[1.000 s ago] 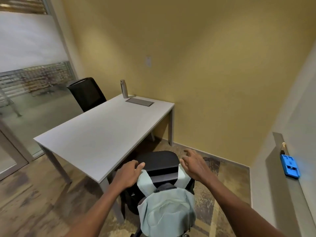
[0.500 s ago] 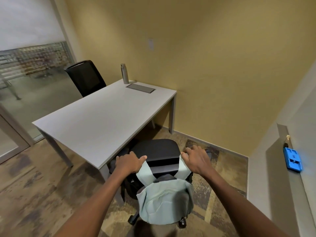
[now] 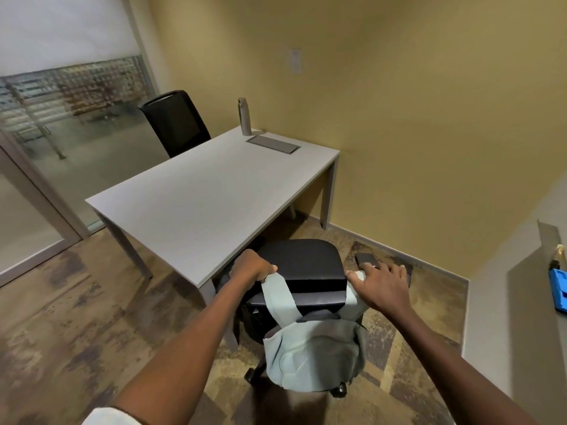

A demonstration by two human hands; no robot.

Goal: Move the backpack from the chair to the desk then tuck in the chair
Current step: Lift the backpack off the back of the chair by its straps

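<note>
A pale green backpack (image 3: 313, 354) hangs behind the backrest of a black office chair (image 3: 303, 262), its two straps looped over the top of the backrest. My left hand (image 3: 250, 266) is closed around the left strap at the backrest's left corner. My right hand (image 3: 382, 282) grips the right strap at the right corner, fingers spread over it. The chair stands at the near right side of the white desk (image 3: 199, 204), its seat partly under the desk edge.
On the desk's far end stand a metal bottle (image 3: 244, 116) and a flat grey panel (image 3: 273, 144). A second black chair (image 3: 175, 122) is behind the desk. A grey ledge (image 3: 506, 317) with a blue object (image 3: 557, 291) runs along the right. Glass partition on the left.
Both hands went from hovering over the strap tops to gripping them. The straps now spread wider along the backrest, and the right hand has shifted outward to the right.
</note>
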